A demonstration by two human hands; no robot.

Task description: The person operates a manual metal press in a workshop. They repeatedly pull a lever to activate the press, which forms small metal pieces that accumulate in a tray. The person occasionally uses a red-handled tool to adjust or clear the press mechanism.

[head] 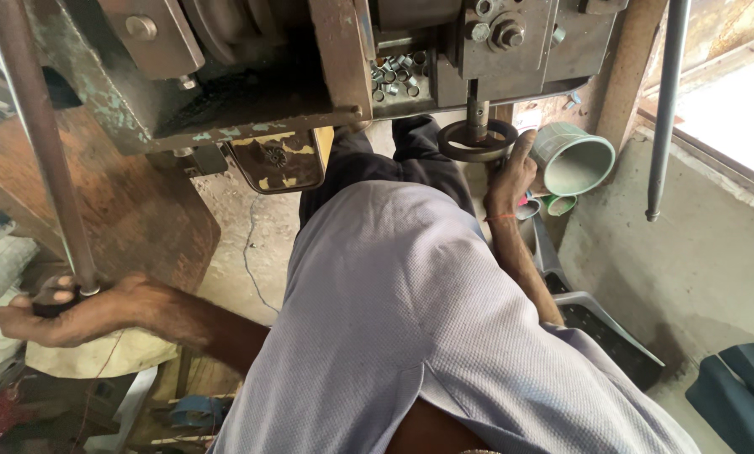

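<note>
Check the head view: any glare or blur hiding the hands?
Head view: bright glare washes out the window at upper right; the left hand on the lever knob sits in dim shade, slightly soft; the right hand by the handwheel is evenly lit and sharp.

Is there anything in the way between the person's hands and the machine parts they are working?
Nothing visible. The left hand already grips the dark knob at the end of the long lever, and the right hand rests directly on the small handwheel.
</note>
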